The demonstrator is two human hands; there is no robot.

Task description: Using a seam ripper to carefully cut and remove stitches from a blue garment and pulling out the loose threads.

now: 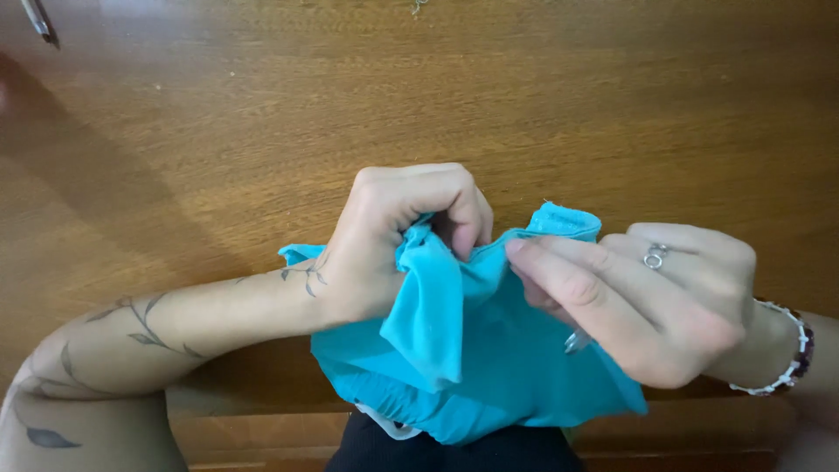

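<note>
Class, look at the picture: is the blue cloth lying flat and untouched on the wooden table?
No: both the left hand and the right hand grip the bunched blue cloth over the table.

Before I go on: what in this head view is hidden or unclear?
- Small silvery tool: mostly covered by the right hand; kind unclear.
- Turquoise fabric: seam pinched under the left hand fingers.
- Dark pointed object: cut off by the top edge.

A single head-worn camera looks steeply down, close above the fingers (pixel 463 229), toward the wooden table (pixel 218 131) beyond them.
</note>
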